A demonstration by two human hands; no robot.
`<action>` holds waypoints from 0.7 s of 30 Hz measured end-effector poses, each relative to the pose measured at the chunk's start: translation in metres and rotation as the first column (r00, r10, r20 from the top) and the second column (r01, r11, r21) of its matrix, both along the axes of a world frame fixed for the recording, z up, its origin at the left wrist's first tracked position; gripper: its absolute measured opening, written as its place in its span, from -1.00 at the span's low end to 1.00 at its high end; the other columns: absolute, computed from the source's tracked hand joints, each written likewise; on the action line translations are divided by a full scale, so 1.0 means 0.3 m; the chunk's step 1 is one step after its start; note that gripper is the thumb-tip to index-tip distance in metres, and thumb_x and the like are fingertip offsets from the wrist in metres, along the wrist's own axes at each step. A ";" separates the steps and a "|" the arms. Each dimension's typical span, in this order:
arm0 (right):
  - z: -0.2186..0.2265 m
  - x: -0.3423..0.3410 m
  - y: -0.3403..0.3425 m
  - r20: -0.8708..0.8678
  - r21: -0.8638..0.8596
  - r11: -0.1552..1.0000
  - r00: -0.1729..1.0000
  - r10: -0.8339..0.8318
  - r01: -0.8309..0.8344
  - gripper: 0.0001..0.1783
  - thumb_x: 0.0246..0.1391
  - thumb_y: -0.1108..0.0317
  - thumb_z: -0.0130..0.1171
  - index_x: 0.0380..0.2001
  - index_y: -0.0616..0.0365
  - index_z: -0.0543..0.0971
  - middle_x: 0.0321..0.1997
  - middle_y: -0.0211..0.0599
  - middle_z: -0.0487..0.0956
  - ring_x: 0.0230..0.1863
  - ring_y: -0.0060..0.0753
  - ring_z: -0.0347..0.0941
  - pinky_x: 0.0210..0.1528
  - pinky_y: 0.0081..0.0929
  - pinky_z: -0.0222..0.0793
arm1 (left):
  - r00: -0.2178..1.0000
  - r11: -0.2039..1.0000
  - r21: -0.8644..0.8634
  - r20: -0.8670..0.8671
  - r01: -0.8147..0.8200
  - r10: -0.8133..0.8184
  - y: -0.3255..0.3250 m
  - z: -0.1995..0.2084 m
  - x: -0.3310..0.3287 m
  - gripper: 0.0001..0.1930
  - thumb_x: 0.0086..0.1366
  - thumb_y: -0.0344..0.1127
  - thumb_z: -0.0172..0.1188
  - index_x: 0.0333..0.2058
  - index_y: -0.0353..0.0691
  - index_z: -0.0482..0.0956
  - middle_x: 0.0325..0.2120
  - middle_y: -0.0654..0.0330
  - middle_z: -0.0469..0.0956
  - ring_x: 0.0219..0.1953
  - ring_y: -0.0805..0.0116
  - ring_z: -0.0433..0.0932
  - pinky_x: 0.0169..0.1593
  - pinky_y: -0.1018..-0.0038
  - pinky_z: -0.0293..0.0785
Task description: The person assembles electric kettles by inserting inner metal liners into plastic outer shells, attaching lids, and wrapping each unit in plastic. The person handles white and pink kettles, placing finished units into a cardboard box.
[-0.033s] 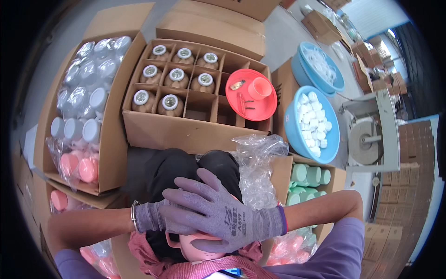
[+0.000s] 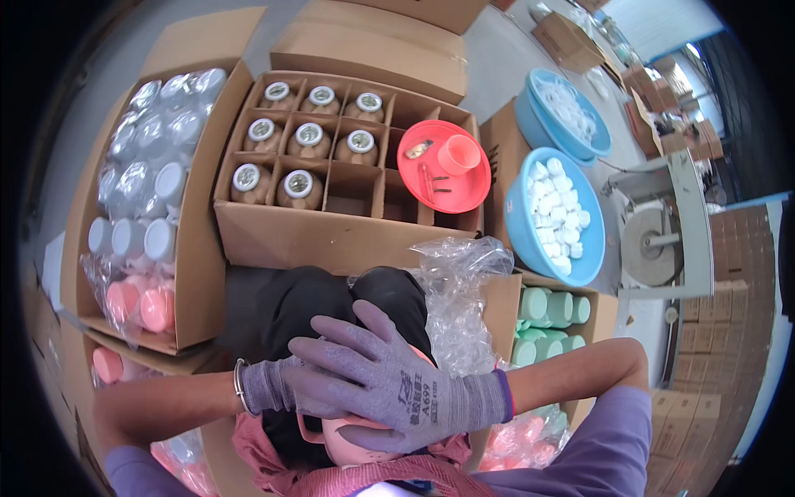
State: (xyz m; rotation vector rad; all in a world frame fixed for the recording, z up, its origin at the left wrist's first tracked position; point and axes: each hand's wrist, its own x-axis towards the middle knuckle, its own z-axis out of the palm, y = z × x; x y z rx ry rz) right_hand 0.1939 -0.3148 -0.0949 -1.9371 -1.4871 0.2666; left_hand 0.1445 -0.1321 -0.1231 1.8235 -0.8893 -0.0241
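A pink plastic jug (image 2: 356,447) with a loop handle lies in my lap, against a reddish-pink apron. My right hand (image 2: 385,385), in a purple-grey coated glove, spreads over the jug, its thumb bent across the pink wall. Its long fingers reach over my left hand (image 2: 310,402), which wears the same kind of glove and rests against the jug's handle side. The left fingers are hidden under the right hand. Most of the jug is covered too, with another bit of pink showing past the right knuckles.
Ahead stands a divided carton (image 2: 331,236) with several glass jars under silvery lids. A red plate (image 2: 464,195) with a cup and small tools rests on it. Wrapped bottles fill the left carton (image 2: 199,273). On the right are a blue basin (image 2: 517,224) of white caps and green containers (image 2: 559,311).
The view has shifted very slightly, so the cartons sit a little further left. Both hands keep the same hold on the pink jug.
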 end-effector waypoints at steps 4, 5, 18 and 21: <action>-0.007 -0.031 0.034 0.118 -0.016 0.971 0.965 -0.235 0.238 -0.19 -0.04 -0.18 0.08 0.27 -0.01 0.38 0.32 -0.13 0.33 0.35 0.00 0.19 0.31 0.18 0.00 | 0.982 0.990 -0.091 -0.144 0.107 -0.119 0.036 -0.056 0.038 -0.66 0.33 -0.29 0.07 0.05 -0.16 0.54 0.09 0.07 0.45 0.20 0.19 0.39 0.21 0.27 0.32; -0.033 -0.016 0.037 0.075 0.040 0.964 0.962 -0.264 0.262 -0.17 -0.04 -0.21 0.07 0.26 0.00 0.37 0.28 -0.16 0.35 0.28 -0.01 0.26 0.29 0.05 0.09 | 0.970 0.980 -0.138 -0.177 0.145 -0.169 0.040 -0.079 0.056 -0.66 0.33 -0.30 0.06 0.05 -0.17 0.54 0.10 0.06 0.45 0.20 0.19 0.39 0.22 0.28 0.32; -0.025 0.083 -0.362 -0.456 0.000 0.992 0.883 -0.113 0.127 -0.10 -0.08 0.06 0.41 0.28 0.25 0.33 0.32 0.01 0.34 0.36 -0.04 0.24 0.41 -0.18 0.12 | 0.508 0.909 0.068 -0.811 -0.412 0.291 0.019 0.024 -0.310 -0.26 0.18 -0.38 0.23 0.31 -0.44 0.17 0.13 0.06 0.43 0.19 0.28 0.40 0.25 0.37 0.31; -0.057 0.231 -0.474 -0.226 -0.044 0.944 0.917 -0.329 0.328 -0.45 0.09 0.30 0.29 0.16 0.18 0.48 0.24 -0.13 0.46 0.28 -0.14 0.36 0.34 -0.22 0.22 | 0.269 0.845 0.089 -0.926 -0.527 0.265 -0.019 0.076 -0.334 -0.26 0.03 -0.42 0.29 0.24 -0.44 0.30 -0.04 0.11 0.56 -0.04 0.39 0.55 0.01 0.46 0.50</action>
